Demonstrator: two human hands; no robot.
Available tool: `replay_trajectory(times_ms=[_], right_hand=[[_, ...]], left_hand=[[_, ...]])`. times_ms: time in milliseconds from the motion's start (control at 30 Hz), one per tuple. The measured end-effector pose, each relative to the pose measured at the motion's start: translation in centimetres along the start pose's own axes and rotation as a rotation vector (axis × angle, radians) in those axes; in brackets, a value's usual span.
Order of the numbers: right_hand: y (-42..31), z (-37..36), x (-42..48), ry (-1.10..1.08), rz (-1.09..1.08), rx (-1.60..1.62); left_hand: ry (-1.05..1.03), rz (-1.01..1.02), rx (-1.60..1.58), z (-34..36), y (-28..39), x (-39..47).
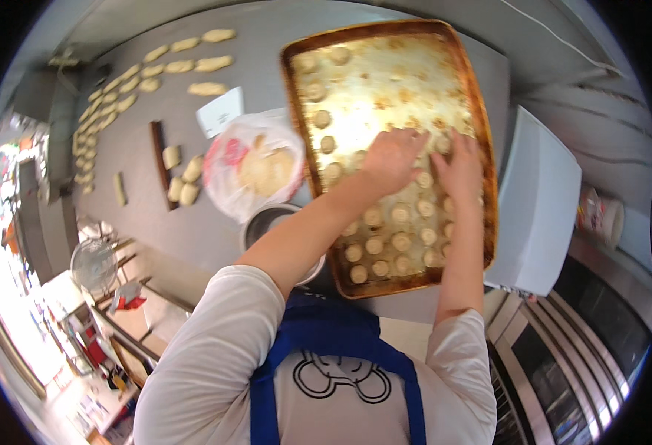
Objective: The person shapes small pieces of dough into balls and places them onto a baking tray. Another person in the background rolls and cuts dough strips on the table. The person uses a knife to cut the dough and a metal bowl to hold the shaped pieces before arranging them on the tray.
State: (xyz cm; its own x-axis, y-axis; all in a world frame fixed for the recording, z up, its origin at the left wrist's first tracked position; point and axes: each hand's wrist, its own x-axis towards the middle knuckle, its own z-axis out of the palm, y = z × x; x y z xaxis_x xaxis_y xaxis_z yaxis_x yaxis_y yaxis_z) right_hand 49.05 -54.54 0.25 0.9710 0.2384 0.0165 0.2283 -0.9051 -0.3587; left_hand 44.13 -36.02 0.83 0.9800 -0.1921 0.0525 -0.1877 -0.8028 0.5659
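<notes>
A browned metal baking tray (381, 83) lies in front of me, with rows of small round dough pieces (401, 212) along its left side and its near half. Over the middle of the tray is my left hand (395, 158), fingers bent down towards the tray surface; whether it holds a piece is hidden. My right hand (459, 164) is just to its right, thumb and fingers spread around a round dough piece (443, 143); I cannot tell if they grip it. Left of the tray sits a plastic bag (220, 172) holding pale crumbly or powdery stuff (267, 169).
A metal bowl (259, 222) is partly under my left forearm. On the grey table (137, 217) are a wooden rolling pin (160, 167), dough lumps (188, 193), a white scraper-like piece (221, 113) and rows of dough strips (212, 64). A light-blue bin (537, 211) stands right.
</notes>
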Motion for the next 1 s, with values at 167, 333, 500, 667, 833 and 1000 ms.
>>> replay_trajectory(times_ms=[167, 333, 500, 667, 833, 1000], right_hand=[[-3.9, -2.3, -3.8, 0.090, 0.003, 0.045], [-15.7, -0.9, -8.1, 0.040, -0.199, 0.202], [-26.9, 6.1, -3.5, 0.069, -0.443, 0.184], [-29.9, 10.6, 1.1, -0.268, -0.361, -0.146], [-30.2, 9.1, 0.3, -0.101, -0.086, 0.189], [-29.8, 5.9, -3.6, -0.132, 0.082, 0.294]], left_hand=[[0.317, 0.103, -0.058, -8.3, -3.8, -10.8], [1.132, -0.813, -0.606, -11.1, -11.6, -24.2], [0.560, -1.220, -1.368, -10.4, -15.2, -27.3], [0.528, -1.129, -1.615, -10.8, -16.2, -24.5], [0.415, -0.928, -1.643, -14.4, -20.0, -22.6], [0.424, -0.738, -0.739, -16.1, -25.2, -21.0]])
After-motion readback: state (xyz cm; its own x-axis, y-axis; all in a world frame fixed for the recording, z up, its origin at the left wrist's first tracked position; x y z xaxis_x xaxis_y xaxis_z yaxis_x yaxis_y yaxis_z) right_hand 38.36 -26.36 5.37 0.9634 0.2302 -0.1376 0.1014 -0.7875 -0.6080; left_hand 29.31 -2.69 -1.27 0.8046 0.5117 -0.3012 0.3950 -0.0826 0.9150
